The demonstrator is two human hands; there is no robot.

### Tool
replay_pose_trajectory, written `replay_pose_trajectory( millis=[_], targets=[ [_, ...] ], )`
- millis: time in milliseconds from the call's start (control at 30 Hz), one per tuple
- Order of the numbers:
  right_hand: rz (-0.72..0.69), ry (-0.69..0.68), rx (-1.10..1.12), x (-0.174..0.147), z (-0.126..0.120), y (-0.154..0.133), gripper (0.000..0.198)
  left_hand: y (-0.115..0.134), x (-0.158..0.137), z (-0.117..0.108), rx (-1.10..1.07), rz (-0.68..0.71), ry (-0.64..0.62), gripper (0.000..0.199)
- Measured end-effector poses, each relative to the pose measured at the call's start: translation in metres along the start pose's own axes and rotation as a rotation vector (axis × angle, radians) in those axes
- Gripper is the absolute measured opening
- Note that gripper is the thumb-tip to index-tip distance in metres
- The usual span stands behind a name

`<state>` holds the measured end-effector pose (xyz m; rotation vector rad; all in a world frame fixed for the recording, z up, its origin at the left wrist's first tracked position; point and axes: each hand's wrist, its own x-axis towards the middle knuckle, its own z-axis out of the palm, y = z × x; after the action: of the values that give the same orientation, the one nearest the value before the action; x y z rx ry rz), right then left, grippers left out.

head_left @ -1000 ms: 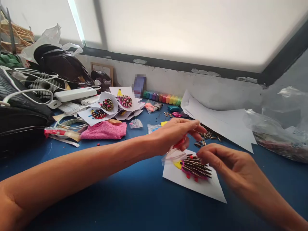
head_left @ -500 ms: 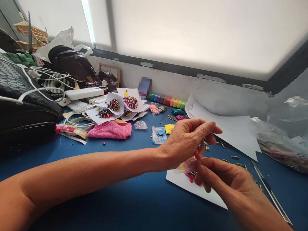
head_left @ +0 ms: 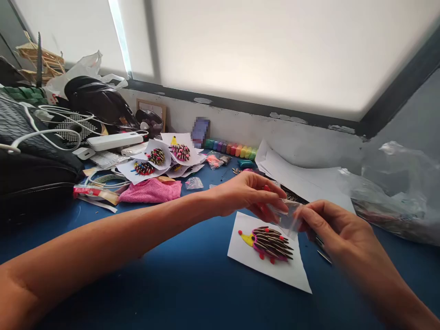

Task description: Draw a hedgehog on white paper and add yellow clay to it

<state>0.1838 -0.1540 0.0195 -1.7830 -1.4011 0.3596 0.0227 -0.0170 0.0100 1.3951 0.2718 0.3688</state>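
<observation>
A small clear plastic bag (head_left: 289, 216) is stretched between my two hands, above a sheet of white paper (head_left: 237, 247). My left hand (head_left: 252, 195) has its fingers closed on the bag's left end, and some red clay shows by the fingers. My right hand (head_left: 332, 229) pinches the opposite end. On the paper lies a hedgehog (head_left: 273, 245) with striped sunflower seeds for spines, a yellow face, a pink body edge, a red nose and feet, and red dots among the seeds.
Finished-looking seed hedgehogs on paper (head_left: 144, 168) lie at the back left, beside a pink cloth (head_left: 151, 190). Coloured clay blocks (head_left: 233, 149) line the wall. White sheets (head_left: 302, 176) and a large plastic bag (head_left: 405, 197) are at the right. A black bag (head_left: 37, 165) stands far left.
My hands have moved apart and up from the paper, with the small bag pulled out between them. The hedgehog, mostly covered before, now shows. The view has shifted slightly.
</observation>
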Motion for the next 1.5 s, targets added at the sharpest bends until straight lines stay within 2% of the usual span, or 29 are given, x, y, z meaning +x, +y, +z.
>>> replay_pose_trajectory(
  millis=[100,233,400,633,733,800,967,1133,1367,1500],
  targets=[
    [0.061,-0.022,0.094,0.003,-0.002,0.006,0.039,0.0,-0.003,-0.003,-0.085,0.002,-0.016,0.032],
    [0.05,-0.074,0.197,0.004,0.0,0.005,0.041,-0.004,-0.012,-0.003,-0.163,0.012,0.059,0.04],
    [0.04,-0.154,0.199,-0.003,0.006,-0.004,0.043,-0.008,-0.021,0.002,-0.154,0.013,0.132,0.046],
    [0.061,-0.223,0.195,-0.006,0.008,-0.002,0.04,-0.015,-0.016,0.009,-0.149,0.056,0.188,0.045],
    [0.058,-0.232,0.208,-0.006,0.008,-0.002,0.042,-0.017,-0.01,0.01,-0.144,0.064,0.174,0.045],
    [0.056,-0.189,0.217,-0.005,0.007,-0.001,0.042,-0.014,-0.005,0.01,-0.147,0.068,0.143,0.047],
    [0.092,0.005,0.254,0.001,-0.002,0.002,0.047,-0.001,0.012,0.003,-0.152,0.073,-0.069,0.055],
    [0.103,0.134,0.3,0.002,-0.006,0.004,0.049,0.005,0.021,-0.005,-0.1,0.043,-0.057,0.042],
    [0.131,0.091,0.345,0.004,-0.002,0.011,0.051,0.001,0.021,-0.008,-0.127,0.061,-0.072,0.049],
    [0.155,-0.017,0.403,0.006,-0.001,0.016,0.033,-0.002,0.019,-0.007,-0.103,0.075,-0.098,0.047]
  ],
)
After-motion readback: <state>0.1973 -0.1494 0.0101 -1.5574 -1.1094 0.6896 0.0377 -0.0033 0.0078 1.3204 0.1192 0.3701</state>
